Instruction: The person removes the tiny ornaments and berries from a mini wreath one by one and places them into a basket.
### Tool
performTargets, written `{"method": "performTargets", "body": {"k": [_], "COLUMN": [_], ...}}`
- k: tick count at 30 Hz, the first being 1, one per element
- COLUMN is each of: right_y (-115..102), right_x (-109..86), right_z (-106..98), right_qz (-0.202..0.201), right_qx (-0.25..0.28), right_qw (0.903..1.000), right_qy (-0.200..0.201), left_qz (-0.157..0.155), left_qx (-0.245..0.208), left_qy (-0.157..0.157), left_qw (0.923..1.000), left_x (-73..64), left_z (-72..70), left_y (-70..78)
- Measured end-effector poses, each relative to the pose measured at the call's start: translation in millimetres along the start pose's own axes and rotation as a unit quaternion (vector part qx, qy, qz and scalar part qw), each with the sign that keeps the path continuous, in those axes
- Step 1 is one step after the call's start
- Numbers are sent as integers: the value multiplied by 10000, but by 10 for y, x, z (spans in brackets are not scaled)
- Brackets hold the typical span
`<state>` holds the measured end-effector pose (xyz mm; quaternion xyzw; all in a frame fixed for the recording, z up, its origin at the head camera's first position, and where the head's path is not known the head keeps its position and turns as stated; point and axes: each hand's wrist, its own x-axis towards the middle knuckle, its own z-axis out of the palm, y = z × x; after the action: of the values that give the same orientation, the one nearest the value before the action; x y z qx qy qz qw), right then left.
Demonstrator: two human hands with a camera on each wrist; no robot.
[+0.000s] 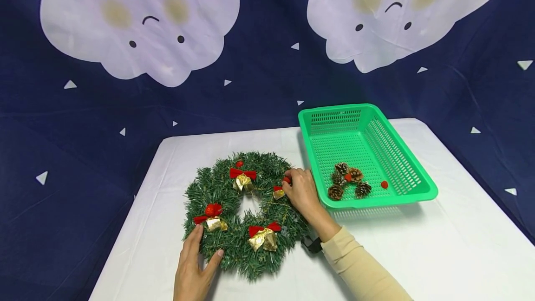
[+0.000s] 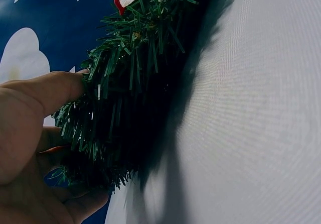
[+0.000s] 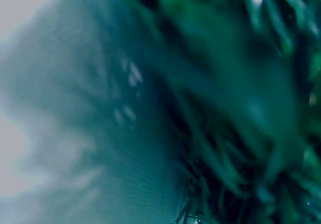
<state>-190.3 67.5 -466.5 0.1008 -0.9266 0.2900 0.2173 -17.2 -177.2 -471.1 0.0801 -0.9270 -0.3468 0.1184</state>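
A green tinsel wreath (image 1: pixel 234 254) lies on the white table, decorated with red-and-gold bows (image 1: pixel 263 237) and red balls (image 1: pixel 213 209). At its lower left edge my left hand (image 1: pixel 193 264) holds the wreath between thumb and fingers; the left wrist view shows the fingers around the tinsel branches (image 2: pixel 120 78). My right hand (image 1: pixel 304 193) is at the wreath's upper right, pinching a small red ball (image 1: pixel 286 179) against the greenery beside a bow (image 1: pixel 278 192). Part of this ball is hidden by the fingers. Blurred greenery (image 3: pixel 241 103) fills much of the right wrist view.
A green plastic basket (image 1: pixel 418 164) stands right of the wreath, close to my right forearm. Inside are several pine cones (image 1: pixel 362 190) and red balls (image 1: pixel 384 184). Behind the white-covered table (image 1: pixel 422 254) hangs a dark blue cloth (image 1: pixel 267 59) with clouds.
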Motion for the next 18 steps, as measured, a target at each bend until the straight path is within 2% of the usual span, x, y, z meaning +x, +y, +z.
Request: {"method": "performTargets", "body": {"k": [5, 18], "right_y": [17, -10], "right_x": [-10, -8], "right_z": [21, 20], "right_qz": [-143, -449], "right_qx": [-115, 2], "right_qw": [9998, 9970], "right_qy": [99, 624], "left_qz": [-125, -73], "left_qx": [17, 42], "left_qy": [-123, -36], "left_qw": [9998, 10000], "left_x": [3, 3], "left_z": [0, 13], "left_y": [7, -3]}}
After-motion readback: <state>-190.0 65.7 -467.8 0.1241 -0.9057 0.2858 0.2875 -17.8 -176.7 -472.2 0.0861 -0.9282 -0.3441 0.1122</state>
